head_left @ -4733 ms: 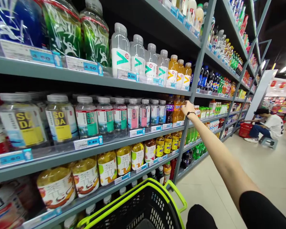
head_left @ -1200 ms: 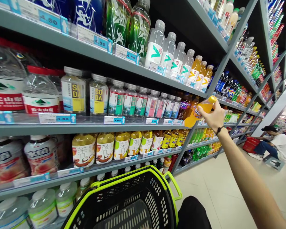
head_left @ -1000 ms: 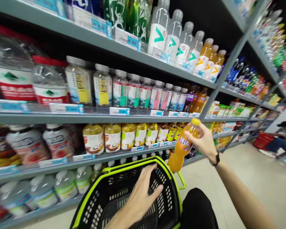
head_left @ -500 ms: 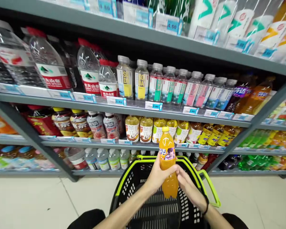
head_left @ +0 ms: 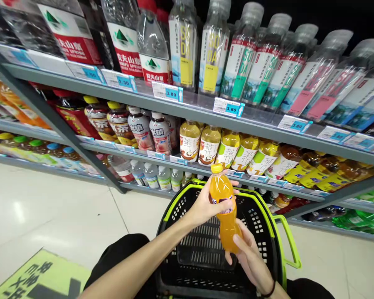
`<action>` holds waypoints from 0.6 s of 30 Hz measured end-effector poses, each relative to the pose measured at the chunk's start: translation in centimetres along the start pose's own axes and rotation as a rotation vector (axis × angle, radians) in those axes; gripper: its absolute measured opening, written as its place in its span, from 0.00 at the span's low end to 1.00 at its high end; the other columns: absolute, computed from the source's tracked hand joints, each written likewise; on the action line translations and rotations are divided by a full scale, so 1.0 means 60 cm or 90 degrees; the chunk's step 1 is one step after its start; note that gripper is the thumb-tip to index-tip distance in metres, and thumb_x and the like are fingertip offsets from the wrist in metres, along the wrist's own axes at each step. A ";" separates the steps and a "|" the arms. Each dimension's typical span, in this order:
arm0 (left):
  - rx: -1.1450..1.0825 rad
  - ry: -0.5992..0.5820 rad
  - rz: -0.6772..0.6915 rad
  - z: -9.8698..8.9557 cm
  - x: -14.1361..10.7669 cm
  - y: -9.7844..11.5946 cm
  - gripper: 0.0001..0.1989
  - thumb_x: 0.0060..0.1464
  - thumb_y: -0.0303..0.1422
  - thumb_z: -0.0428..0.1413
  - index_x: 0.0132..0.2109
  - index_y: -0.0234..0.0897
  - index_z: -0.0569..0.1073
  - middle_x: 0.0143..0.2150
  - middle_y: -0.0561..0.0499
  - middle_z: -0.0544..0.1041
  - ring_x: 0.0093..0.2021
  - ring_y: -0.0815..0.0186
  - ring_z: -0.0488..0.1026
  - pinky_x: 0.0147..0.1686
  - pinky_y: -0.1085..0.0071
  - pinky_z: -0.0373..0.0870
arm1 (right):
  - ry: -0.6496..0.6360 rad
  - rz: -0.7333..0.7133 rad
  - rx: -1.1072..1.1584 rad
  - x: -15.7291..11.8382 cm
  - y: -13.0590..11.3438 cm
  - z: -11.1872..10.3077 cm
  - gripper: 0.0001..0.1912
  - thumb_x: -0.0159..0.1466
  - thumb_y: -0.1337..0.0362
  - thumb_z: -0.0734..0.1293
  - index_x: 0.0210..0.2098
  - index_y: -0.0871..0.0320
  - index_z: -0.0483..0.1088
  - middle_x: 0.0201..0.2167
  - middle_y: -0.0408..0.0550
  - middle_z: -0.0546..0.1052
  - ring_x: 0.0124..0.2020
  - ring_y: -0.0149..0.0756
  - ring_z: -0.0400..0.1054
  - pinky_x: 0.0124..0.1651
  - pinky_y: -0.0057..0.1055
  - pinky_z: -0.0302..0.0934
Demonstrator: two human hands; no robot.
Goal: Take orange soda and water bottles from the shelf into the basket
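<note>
An orange soda bottle with a yellow cap and a purple label is held between both hands, tilted slightly. My left hand wraps round its upper half at the label, thumb across the front. Lower down, my right hand grips the bottle near its base, with the thumb on the near side and fingers behind. Beneath the bottle stands a black shopping basket with a lime-green rim, its slotted floor showing. The basket's green handle hangs out to the right.
Grey shelves packed with drinks face me. Clear soda water bottles stand on the upper one, tea bottles below. Pale floor tiles lie to the left, with a green floor sign. My black-clothed knees flank the basket.
My left hand has moved up to the label, now covering part of it. My right hand has moved down to the bottle's base. The view has come closer to the shelves.
</note>
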State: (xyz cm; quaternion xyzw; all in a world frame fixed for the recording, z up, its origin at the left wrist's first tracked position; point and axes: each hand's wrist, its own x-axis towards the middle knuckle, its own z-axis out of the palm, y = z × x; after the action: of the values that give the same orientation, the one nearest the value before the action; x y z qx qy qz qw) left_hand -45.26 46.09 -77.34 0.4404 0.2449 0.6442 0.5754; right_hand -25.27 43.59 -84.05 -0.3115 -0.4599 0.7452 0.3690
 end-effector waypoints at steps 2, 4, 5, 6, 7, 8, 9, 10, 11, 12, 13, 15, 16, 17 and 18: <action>0.004 -0.018 0.000 -0.005 0.000 0.007 0.37 0.52 0.35 0.70 0.65 0.39 0.63 0.58 0.38 0.75 0.55 0.53 0.76 0.54 0.58 0.74 | 0.047 -0.066 -0.090 0.000 0.012 -0.003 0.23 0.62 0.54 0.77 0.54 0.51 0.71 0.39 0.47 0.74 0.24 0.32 0.65 0.22 0.28 0.63; 0.003 -0.020 -0.023 -0.010 0.000 0.013 0.35 0.51 0.34 0.70 0.63 0.38 0.64 0.55 0.39 0.76 0.54 0.53 0.76 0.53 0.58 0.75 | 0.128 -0.152 -0.208 -0.001 0.021 -0.008 0.22 0.59 0.56 0.79 0.49 0.52 0.72 0.39 0.47 0.74 0.27 0.35 0.68 0.27 0.32 0.67; 0.003 -0.015 -0.038 -0.012 0.001 0.014 0.35 0.51 0.33 0.70 0.62 0.37 0.65 0.54 0.39 0.76 0.54 0.54 0.76 0.53 0.59 0.75 | 0.175 -0.200 -0.272 -0.002 0.024 -0.011 0.22 0.57 0.58 0.80 0.48 0.52 0.73 0.40 0.48 0.73 0.31 0.38 0.70 0.32 0.35 0.69; 0.001 -0.004 -0.053 -0.013 0.001 0.015 0.34 0.50 0.33 0.71 0.61 0.37 0.66 0.53 0.40 0.77 0.53 0.54 0.77 0.53 0.59 0.75 | 0.220 -0.247 -0.335 -0.002 0.025 -0.014 0.22 0.56 0.59 0.80 0.46 0.52 0.73 0.42 0.49 0.73 0.37 0.43 0.71 0.38 0.39 0.70; -0.003 0.009 -0.067 -0.013 0.001 0.014 0.33 0.49 0.32 0.71 0.59 0.37 0.66 0.52 0.41 0.77 0.52 0.55 0.77 0.52 0.60 0.75 | 0.257 -0.287 -0.396 -0.003 0.025 -0.017 0.22 0.55 0.60 0.81 0.46 0.52 0.73 0.43 0.50 0.72 0.42 0.46 0.71 0.45 0.43 0.69; -0.015 0.022 -0.076 -0.014 0.002 0.012 0.33 0.48 0.31 0.72 0.58 0.37 0.67 0.50 0.43 0.77 0.51 0.56 0.78 0.52 0.60 0.75 | 0.285 -0.319 -0.448 -0.003 0.024 -0.020 0.23 0.54 0.60 0.81 0.46 0.51 0.73 0.44 0.50 0.71 0.45 0.48 0.70 0.49 0.47 0.68; -0.034 0.033 -0.082 -0.014 0.003 0.010 0.32 0.46 0.31 0.72 0.56 0.37 0.68 0.48 0.45 0.77 0.49 0.57 0.78 0.51 0.61 0.75 | 0.303 -0.337 -0.488 -0.003 0.022 -0.022 0.24 0.53 0.60 0.81 0.46 0.50 0.73 0.44 0.50 0.71 0.46 0.50 0.69 0.52 0.49 0.66; -0.059 0.043 -0.082 -0.014 0.005 0.008 0.31 0.45 0.30 0.73 0.54 0.37 0.69 0.46 0.46 0.78 0.48 0.58 0.78 0.50 0.62 0.75 | 0.311 -0.345 -0.513 -0.002 0.020 -0.023 0.25 0.53 0.59 0.81 0.47 0.49 0.73 0.45 0.50 0.70 0.47 0.51 0.68 0.54 0.51 0.65; -0.084 0.052 -0.078 -0.014 0.006 0.006 0.29 0.44 0.30 0.73 0.52 0.37 0.70 0.45 0.47 0.78 0.46 0.59 0.78 0.48 0.63 0.75 | 0.310 -0.342 -0.518 -0.002 0.018 -0.023 0.26 0.52 0.59 0.82 0.47 0.49 0.72 0.45 0.51 0.70 0.48 0.51 0.68 0.55 0.52 0.65; -0.104 0.059 -0.073 -0.015 0.009 0.005 0.28 0.43 0.29 0.73 0.49 0.36 0.71 0.44 0.48 0.78 0.45 0.61 0.78 0.47 0.65 0.75 | 0.296 -0.323 -0.498 -0.001 0.015 -0.023 0.28 0.51 0.59 0.82 0.48 0.49 0.71 0.46 0.51 0.70 0.49 0.51 0.68 0.55 0.51 0.66; -0.114 0.062 -0.071 -0.017 0.011 0.004 0.26 0.42 0.29 0.73 0.47 0.34 0.73 0.43 0.47 0.78 0.43 0.62 0.77 0.45 0.67 0.75 | 0.265 -0.283 -0.451 0.000 0.013 -0.023 0.30 0.51 0.58 0.83 0.50 0.48 0.70 0.48 0.51 0.70 0.48 0.50 0.69 0.52 0.49 0.69; -0.115 0.062 -0.074 -0.022 0.014 0.006 0.23 0.41 0.30 0.74 0.44 0.32 0.75 0.44 0.46 0.79 0.40 0.64 0.77 0.42 0.69 0.74 | 0.140 -0.142 -0.280 0.001 0.007 -0.020 0.33 0.57 0.53 0.79 0.57 0.47 0.65 0.51 0.53 0.72 0.42 0.46 0.72 0.38 0.42 0.73; -0.114 0.060 -0.077 -0.025 0.015 0.007 0.23 0.39 0.30 0.74 0.43 0.32 0.76 0.44 0.45 0.80 0.40 0.64 0.77 0.41 0.69 0.74 | 0.054 -0.053 -0.178 0.002 0.004 -0.017 0.33 0.62 0.48 0.75 0.61 0.47 0.62 0.51 0.54 0.72 0.38 0.45 0.73 0.31 0.39 0.73; -0.117 0.057 -0.078 -0.029 0.015 0.009 0.24 0.38 0.30 0.74 0.44 0.32 0.76 0.45 0.44 0.80 0.41 0.62 0.77 0.42 0.68 0.74 | -0.033 0.029 -0.088 0.001 0.002 -0.015 0.33 0.65 0.44 0.71 0.63 0.48 0.60 0.50 0.56 0.73 0.34 0.44 0.73 0.25 0.37 0.71; -0.126 0.051 -0.077 -0.032 0.015 0.010 0.26 0.37 0.30 0.74 0.45 0.33 0.76 0.46 0.44 0.81 0.43 0.60 0.78 0.43 0.67 0.75 | -0.106 0.086 -0.026 0.001 0.000 -0.012 0.32 0.67 0.43 0.68 0.64 0.50 0.60 0.49 0.57 0.74 0.33 0.43 0.73 0.23 0.35 0.70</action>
State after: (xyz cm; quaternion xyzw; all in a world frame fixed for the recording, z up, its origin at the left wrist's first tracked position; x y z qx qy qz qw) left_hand -47.17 47.17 -77.55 0.3395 0.2292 0.6466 0.6435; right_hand -24.70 43.97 -84.34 -0.2862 -0.4820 0.7823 0.2715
